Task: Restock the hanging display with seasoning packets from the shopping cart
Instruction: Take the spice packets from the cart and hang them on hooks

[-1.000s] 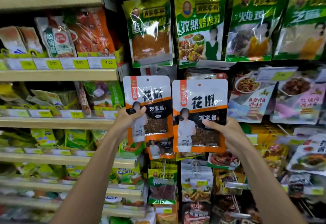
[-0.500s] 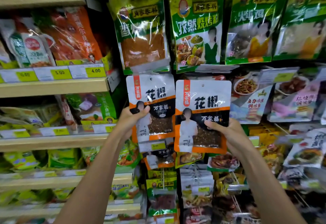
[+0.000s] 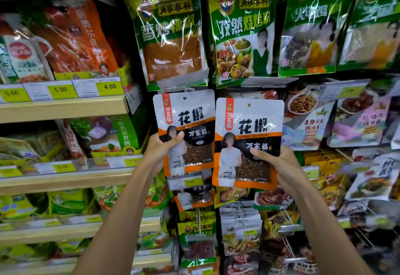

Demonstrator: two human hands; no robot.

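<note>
The left hand (image 3: 162, 151) and right hand (image 3: 279, 166) each grip one packet. Four large green bags (image 3: 242, 28) hang along the display's top row. Just below, the left packet (image 3: 186, 121) and right packet (image 3: 249, 138), two white-and-orange ones, are held side by side. Three yellow price tags (image 3: 110, 86) line the wooden shelf (image 3: 65, 108) at left.

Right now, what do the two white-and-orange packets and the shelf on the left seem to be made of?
The left packet and the right packet look like plastic film, matte: sealed flat edges, punched hang hole, clear window onto spice. The shelf edge looks like pale wood or laminate; faint grain.
</note>
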